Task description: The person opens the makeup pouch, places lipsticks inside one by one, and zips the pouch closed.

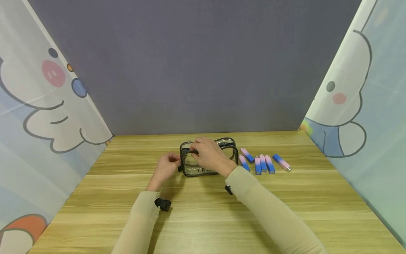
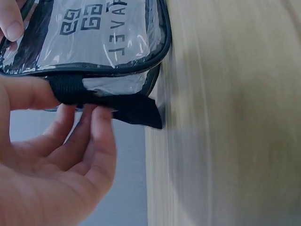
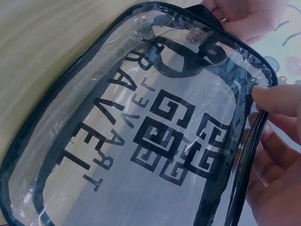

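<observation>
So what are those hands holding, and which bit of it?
The bag: the left fingers hold the strap on its end, and the right fingers pinch its top edge.

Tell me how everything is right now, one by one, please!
Clear bag: upright on the table; can't tell whether it's open or closed
Black strap: at the bag's end, held
Left grip: holding the strap
Right grip: pinching the bag's top edge
Pink-and-blue sticks: six, lying down
Sleeves: down to the wrists
</observation>
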`<move>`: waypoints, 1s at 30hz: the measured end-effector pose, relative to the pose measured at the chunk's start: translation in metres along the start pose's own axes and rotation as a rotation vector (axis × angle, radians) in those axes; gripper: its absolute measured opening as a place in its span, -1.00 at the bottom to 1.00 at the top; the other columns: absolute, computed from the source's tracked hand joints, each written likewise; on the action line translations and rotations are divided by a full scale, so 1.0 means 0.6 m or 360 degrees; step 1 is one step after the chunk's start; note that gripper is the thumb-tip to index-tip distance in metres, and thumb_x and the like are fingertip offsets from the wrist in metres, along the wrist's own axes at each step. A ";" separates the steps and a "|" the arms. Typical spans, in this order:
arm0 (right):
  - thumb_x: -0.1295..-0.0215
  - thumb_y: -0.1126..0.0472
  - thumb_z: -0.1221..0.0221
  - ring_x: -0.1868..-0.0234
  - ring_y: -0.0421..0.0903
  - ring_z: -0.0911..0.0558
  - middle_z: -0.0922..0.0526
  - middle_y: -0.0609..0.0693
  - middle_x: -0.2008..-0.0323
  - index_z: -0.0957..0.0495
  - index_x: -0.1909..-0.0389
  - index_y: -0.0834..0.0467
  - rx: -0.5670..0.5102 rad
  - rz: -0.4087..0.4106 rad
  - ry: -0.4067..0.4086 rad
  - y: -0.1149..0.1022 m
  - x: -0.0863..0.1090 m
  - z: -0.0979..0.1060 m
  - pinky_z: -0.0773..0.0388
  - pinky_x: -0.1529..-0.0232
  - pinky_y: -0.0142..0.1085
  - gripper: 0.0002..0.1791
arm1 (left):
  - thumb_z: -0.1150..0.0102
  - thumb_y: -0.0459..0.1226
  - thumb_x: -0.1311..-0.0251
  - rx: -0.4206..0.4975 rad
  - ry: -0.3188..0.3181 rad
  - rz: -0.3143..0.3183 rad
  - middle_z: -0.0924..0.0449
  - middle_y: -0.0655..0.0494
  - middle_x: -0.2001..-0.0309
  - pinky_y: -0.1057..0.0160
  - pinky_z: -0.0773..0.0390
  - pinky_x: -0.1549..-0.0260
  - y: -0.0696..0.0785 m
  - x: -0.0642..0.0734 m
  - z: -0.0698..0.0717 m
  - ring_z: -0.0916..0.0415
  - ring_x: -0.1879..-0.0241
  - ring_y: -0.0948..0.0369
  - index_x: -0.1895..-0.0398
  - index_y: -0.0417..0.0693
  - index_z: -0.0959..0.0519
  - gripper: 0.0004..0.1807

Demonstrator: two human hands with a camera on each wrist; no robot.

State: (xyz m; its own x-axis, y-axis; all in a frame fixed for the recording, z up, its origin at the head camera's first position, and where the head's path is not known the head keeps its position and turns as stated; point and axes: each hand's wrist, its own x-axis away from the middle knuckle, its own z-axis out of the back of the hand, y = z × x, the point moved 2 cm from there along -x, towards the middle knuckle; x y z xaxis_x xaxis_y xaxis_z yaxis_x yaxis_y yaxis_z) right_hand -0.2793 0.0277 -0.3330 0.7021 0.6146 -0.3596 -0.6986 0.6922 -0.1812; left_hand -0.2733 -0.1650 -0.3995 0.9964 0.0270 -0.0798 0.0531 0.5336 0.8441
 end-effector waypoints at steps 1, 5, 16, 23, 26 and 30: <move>-0.38 0.17 -0.30 0.17 -0.12 -0.56 -0.61 -0.07 0.19 -0.70 0.11 0.08 -0.0001 -0.0002 0.0000 0.000 0.000 0.000 -0.54 0.12 -0.23 -0.87 | -0.15 -0.35 -0.28 -0.0001 -0.0020 0.0013 -0.66 -0.09 0.11 0.14 -0.53 0.19 -0.001 0.000 0.000 -0.57 0.13 0.04 0.13 -0.24 -0.66 -0.81; -0.38 0.18 -0.30 0.17 -0.11 -0.56 -0.60 -0.07 0.19 -0.70 0.11 0.07 -0.0008 -0.0009 0.0000 0.001 0.001 -0.001 -0.54 0.13 -0.23 -0.87 | -0.13 -0.34 -0.27 0.0012 -0.0090 0.0053 -0.65 -0.08 0.10 0.15 -0.50 0.18 -0.004 -0.003 0.001 -0.53 0.13 0.05 0.13 -0.23 -0.65 -0.80; -0.38 0.18 -0.30 0.18 -0.11 -0.56 -0.60 -0.06 0.20 -0.70 0.13 0.09 -0.0017 -0.0002 0.0007 0.004 0.002 -0.002 -0.54 0.15 -0.23 -0.88 | -0.09 -0.36 -0.27 0.0189 -0.0190 0.0116 -0.62 -0.12 0.04 0.07 -0.56 0.16 -0.016 -0.006 0.000 -0.54 0.28 0.10 0.06 -0.29 -0.64 -0.74; -0.41 0.16 -0.27 0.18 -0.12 -0.56 -0.61 -0.08 0.19 -0.70 0.10 0.09 -0.0025 0.0020 0.0019 0.005 0.002 -0.002 -0.54 0.13 -0.22 -0.86 | -0.04 -0.32 -0.31 0.0186 -0.0224 0.0171 -0.61 -0.15 -0.06 0.03 -0.59 0.09 -0.022 -0.009 -0.002 -0.56 0.26 0.13 -0.05 -0.31 -0.64 -0.65; -0.41 0.15 -0.27 0.19 -0.13 -0.56 -0.61 -0.08 0.20 -0.69 0.12 0.06 -0.0014 0.0032 0.0030 0.005 0.003 -0.001 -0.54 0.13 -0.22 -0.88 | -0.02 -0.32 -0.33 0.0208 -0.0231 0.0195 -0.60 -0.16 -0.05 0.04 -0.59 0.08 -0.024 -0.010 -0.002 -0.56 0.26 0.12 -0.06 -0.30 -0.63 -0.66; -0.40 0.17 -0.28 0.18 -0.12 -0.57 -0.61 -0.07 0.20 -0.70 0.13 0.08 -0.0006 0.0043 0.0043 0.005 0.002 -0.001 -0.54 0.13 -0.22 -0.88 | 0.02 -0.29 -0.35 0.0226 -0.0230 0.0206 -0.57 -0.12 -0.08 0.06 -0.57 0.09 -0.023 -0.012 -0.003 -0.55 0.21 0.11 0.06 -0.26 -0.62 -0.72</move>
State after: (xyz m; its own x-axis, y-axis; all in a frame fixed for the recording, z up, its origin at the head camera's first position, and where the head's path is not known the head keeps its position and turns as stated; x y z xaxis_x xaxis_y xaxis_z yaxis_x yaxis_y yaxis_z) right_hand -0.2806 0.0304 -0.3347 0.6793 0.6224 -0.3888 -0.7177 0.6740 -0.1749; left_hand -0.2811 -0.1714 -0.4115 0.9940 -0.0393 0.1021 -0.0772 0.4093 0.9091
